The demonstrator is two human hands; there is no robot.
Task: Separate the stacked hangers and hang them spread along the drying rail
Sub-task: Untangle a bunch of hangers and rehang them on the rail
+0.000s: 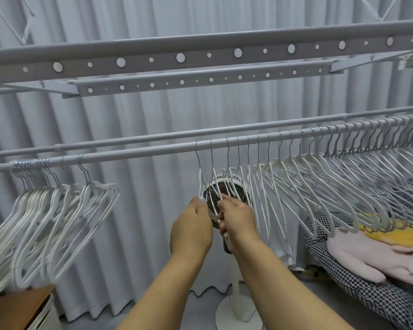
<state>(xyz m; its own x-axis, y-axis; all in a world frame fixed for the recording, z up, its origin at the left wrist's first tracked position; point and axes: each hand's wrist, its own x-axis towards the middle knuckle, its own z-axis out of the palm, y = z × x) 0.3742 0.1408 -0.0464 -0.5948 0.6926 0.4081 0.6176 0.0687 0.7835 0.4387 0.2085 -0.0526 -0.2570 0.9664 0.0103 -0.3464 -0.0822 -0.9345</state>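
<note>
A grey drying rail [141, 152] runs across the view. A tight stack of white hangers [34, 210] hangs bunched at its left end. Several white hangers [320, 177] hang spread along the right half. My left hand [192, 228] pinches the leftmost spread hanger [200, 179] near its shoulder. My right hand [236, 220] grips the neighbouring hanger [218, 194], fingers curled round its wire. Both hands sit close together below the rail's middle.
A white standing fan [241, 186] stands behind the hangers, its base [239, 313] on the floor. Grey curtains hang behind. Perforated upper bars [200, 55] cross overhead. A checked cushion [358, 289] with pink and yellow cloth lies right. A wooden cabinet [17, 308] stands lower left.
</note>
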